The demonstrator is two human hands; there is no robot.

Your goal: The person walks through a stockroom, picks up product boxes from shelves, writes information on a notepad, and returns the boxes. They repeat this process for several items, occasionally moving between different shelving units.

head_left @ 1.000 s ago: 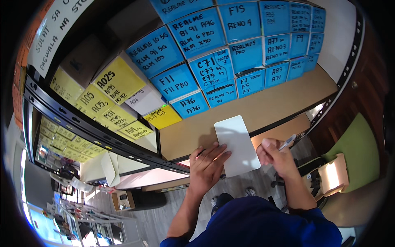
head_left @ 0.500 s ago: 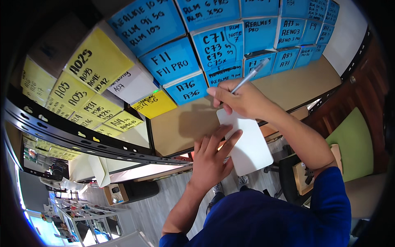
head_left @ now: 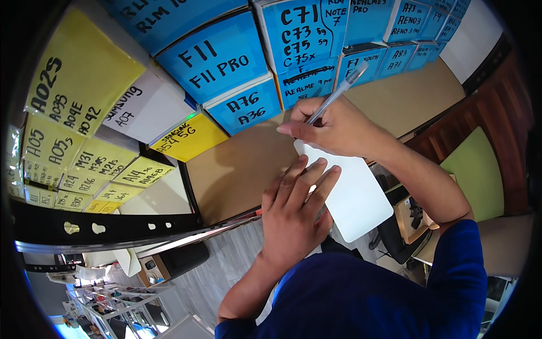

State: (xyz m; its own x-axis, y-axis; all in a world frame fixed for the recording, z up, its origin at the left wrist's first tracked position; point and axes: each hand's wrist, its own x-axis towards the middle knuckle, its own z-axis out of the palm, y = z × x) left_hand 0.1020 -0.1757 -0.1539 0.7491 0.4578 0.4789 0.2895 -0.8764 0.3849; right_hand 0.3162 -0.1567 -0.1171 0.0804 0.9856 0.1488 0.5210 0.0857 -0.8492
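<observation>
My right hand (head_left: pixel 333 125) is closed round a see-through pen (head_left: pixel 337 93), held slanted with its upper end up and to the right. Its writing tip is hidden by my fingers. Below that hand lies a white card with rounded corners (head_left: pixel 361 195), its far end under the hand at the edge of the brown shelf (head_left: pixel 231 161). My left hand (head_left: pixel 296 209) rests on the card's left side, fingers stretched out and slightly apart. The card's near part sticks out past the shelf's edge. No writing on it can be made out.
Blue-fronted boxes (head_left: pixel 217 62) with handwritten labels stand stacked along the shelf's back. Yellow-fronted boxes (head_left: pixel 84 79) fill the left side, by a black slotted metal rail (head_left: pixel 118 226). A green chair (head_left: pixel 477 175) and an open carton (head_left: pixel 409 217) are at the right.
The view has shifted closer to the yellow boxes. Both hands remain at the card, the right with the pen. The left hand's fingers now lie straighter on it.
</observation>
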